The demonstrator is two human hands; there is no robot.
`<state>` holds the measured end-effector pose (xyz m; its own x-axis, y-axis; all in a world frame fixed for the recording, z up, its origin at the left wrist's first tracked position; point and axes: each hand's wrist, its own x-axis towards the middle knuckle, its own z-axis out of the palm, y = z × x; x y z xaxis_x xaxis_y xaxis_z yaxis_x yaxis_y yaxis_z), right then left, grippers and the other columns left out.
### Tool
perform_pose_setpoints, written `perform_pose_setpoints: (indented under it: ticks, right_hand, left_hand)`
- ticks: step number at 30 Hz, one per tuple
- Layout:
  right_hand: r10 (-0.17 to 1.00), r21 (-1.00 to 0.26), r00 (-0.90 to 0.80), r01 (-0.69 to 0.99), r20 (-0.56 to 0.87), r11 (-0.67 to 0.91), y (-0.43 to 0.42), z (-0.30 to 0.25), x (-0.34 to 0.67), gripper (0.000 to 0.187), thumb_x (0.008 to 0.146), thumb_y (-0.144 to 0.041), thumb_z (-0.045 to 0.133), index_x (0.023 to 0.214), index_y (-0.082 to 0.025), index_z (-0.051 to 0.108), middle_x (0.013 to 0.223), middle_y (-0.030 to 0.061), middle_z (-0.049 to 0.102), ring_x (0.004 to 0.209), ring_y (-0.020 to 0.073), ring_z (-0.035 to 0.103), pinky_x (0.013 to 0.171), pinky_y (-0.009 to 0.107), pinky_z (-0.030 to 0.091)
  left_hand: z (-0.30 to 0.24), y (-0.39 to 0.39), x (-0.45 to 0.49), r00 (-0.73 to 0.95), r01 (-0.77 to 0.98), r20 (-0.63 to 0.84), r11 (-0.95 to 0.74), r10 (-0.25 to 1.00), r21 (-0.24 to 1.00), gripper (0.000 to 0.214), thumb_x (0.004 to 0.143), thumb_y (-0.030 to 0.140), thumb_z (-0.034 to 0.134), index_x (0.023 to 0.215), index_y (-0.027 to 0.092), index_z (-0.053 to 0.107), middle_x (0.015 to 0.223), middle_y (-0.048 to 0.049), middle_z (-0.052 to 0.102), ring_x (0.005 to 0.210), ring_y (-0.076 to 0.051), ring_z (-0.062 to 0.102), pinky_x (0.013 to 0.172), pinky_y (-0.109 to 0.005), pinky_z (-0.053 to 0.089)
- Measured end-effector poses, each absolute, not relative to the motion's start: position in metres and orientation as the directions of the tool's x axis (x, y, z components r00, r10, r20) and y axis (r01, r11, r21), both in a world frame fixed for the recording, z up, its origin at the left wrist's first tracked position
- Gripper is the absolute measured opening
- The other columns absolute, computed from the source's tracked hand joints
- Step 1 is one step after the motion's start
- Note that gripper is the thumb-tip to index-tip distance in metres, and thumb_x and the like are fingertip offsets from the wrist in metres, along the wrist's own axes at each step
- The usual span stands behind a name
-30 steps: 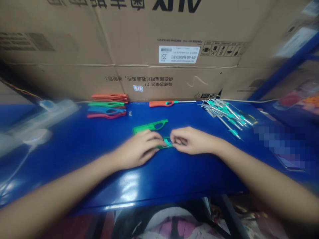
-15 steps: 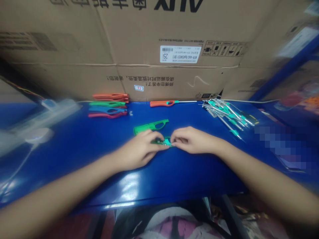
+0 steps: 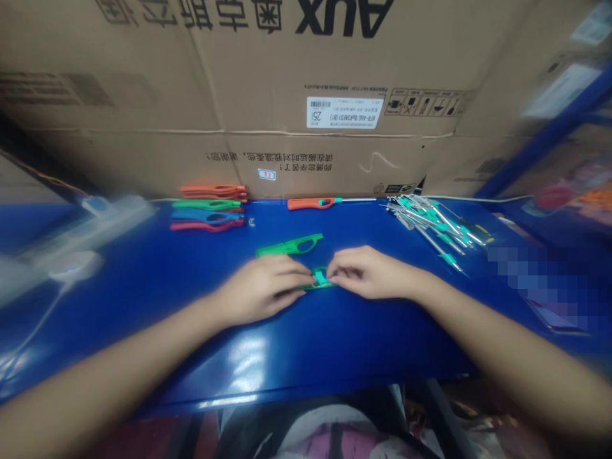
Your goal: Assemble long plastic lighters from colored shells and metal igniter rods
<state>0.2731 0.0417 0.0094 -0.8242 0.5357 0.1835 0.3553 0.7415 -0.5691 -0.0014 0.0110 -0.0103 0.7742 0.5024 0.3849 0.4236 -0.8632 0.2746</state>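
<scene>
Between my two hands, low over the blue table, is a green lighter shell half (image 3: 321, 284) with a turquoise trigger piece (image 3: 320, 276) in it. My left hand (image 3: 265, 287) is closed around the shell's left part, fingers pointing right and covering it. At the other end my right hand (image 3: 363, 271) pinches the shell near the trigger with thumb and fingertips. Just behind my left fingers lies another green shell half (image 3: 291, 245), its oval trigger opening facing right. Farther back an orange lighter (image 3: 310, 203) with a metal rod rests against the cardboard.
Stacked coloured shell halves (image 3: 208, 220) lie at the back left. A heap of metal rods with turquoise triggers (image 3: 433, 223) lies at the back right. A large cardboard box (image 3: 268, 146) walls off the table's (image 3: 310, 350) rear. A power strip (image 3: 109, 226) sits at left.
My left thumb and fingers have shifted slightly left along the green shell half, uncovering more of the turquoise trigger. My right hand stays nearly in place. The camera view has tilted a little.
</scene>
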Motion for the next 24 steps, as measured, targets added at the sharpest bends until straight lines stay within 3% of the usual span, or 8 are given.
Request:
perform_pose_setpoints:
  ticks: [4, 8, 10, 13, 17, 20, 24]
  right_hand:
    - [0.614, -0.558, -0.752, 0.412, 0.24, 0.721, 0.048, 0.014, 0.281, 0.017, 0.096, -0.027, 0.056, 0.091, -0.017, 0.068, 0.077, 0.0024, 0.067, 0.063, 0.0116, 0.053, 0.061, 0.023, 0.041]
    - [0.726, -0.313, -0.616, 0.655, 0.305, 0.687, 0.064, 0.018, 0.297, 0.028, 0.095, -0.036, 0.056, 0.076, -0.018, 0.063, 0.078, 0.0034, 0.066, 0.067, 0.014, 0.054, 0.064, 0.026, 0.038]
    - [0.821, -0.233, -0.499, 0.794, 0.276, 0.561, 0.074, 0.02, 0.307, 0.033, 0.096, -0.039, 0.053, 0.074, -0.017, 0.063, 0.086, 0.0065, 0.069, 0.074, 0.0173, 0.059, 0.068, 0.028, 0.04]
    - [0.961, -0.142, -0.192, 0.965, 0.201, 0.222, 0.089, 0.022, 0.322, 0.03, 0.098, -0.037, 0.048, 0.09, -0.018, 0.069, 0.101, 0.0099, 0.073, 0.092, 0.0243, 0.066, 0.075, 0.031, 0.045]
    - [0.983, -0.038, 0.111, 0.994, 0.143, -0.106, 0.101, 0.022, 0.34, 0.031, 0.096, -0.029, 0.05, 0.117, -0.013, 0.066, 0.125, 0.0199, 0.066, 0.111, 0.0327, 0.064, 0.082, 0.037, 0.049]
    - [0.983, 0.008, 0.18, 0.984, 0.04, -0.181, 0.106, 0.02, 0.349, 0.031, 0.092, -0.025, 0.055, 0.115, -0.009, 0.068, 0.12, 0.0259, 0.066, 0.104, 0.0359, 0.067, 0.081, 0.042, 0.051]
    - [0.985, 0.018, 0.172, 0.985, -0.021, -0.172, 0.108, 0.02, 0.352, 0.03, 0.091, -0.022, 0.054, 0.115, -0.01, 0.07, 0.116, 0.025, 0.066, 0.104, 0.0346, 0.067, 0.083, 0.042, 0.051]
  left_hand:
    - [-0.005, 0.012, -0.005, 0.778, 0.412, 0.401, -0.875, 0.483, 0.254, 0.022, 0.097, 0.027, 0.061, 0.117, 0.022, 0.069, 0.111, -0.0065, 0.075, 0.104, -0.02, 0.069, 0.094, -0.035, 0.056]
    - [0.0, 0.012, -0.006, 0.8, 0.409, 0.369, -0.88, 0.473, 0.241, 0.02, 0.098, 0.024, 0.058, 0.115, 0.021, 0.068, 0.113, -0.0078, 0.074, 0.106, -0.02, 0.069, 0.094, -0.035, 0.057]
    - [0.0, 0.011, -0.006, 0.816, 0.394, 0.345, -0.883, 0.464, 0.254, 0.017, 0.099, 0.02, 0.055, 0.11, 0.021, 0.067, 0.116, -0.008, 0.073, 0.109, -0.02, 0.068, 0.095, -0.034, 0.056]
    - [-0.001, 0.011, -0.006, 0.826, 0.39, 0.315, -0.877, 0.468, 0.281, 0.016, 0.1, 0.017, 0.051, 0.107, 0.02, 0.066, 0.116, -0.0083, 0.071, 0.111, -0.02, 0.066, 0.096, -0.034, 0.056]
    - [-0.002, 0.011, -0.006, 0.824, 0.402, 0.282, -0.858, 0.491, 0.319, 0.017, 0.101, 0.017, 0.05, 0.11, 0.02, 0.064, 0.113, -0.0088, 0.069, 0.109, -0.02, 0.065, 0.093, -0.033, 0.056]
    - [-0.002, 0.011, -0.006, 0.825, 0.4, 0.269, -0.85, 0.497, 0.343, 0.018, 0.101, 0.018, 0.049, 0.112, 0.019, 0.064, 0.114, -0.0094, 0.068, 0.11, -0.02, 0.065, 0.094, -0.033, 0.055]
    - [-0.003, 0.01, -0.005, 0.812, 0.423, 0.263, -0.835, 0.521, 0.351, 0.019, 0.101, 0.018, 0.049, 0.114, 0.02, 0.064, 0.116, -0.0096, 0.067, 0.107, -0.02, 0.066, 0.092, -0.033, 0.056]
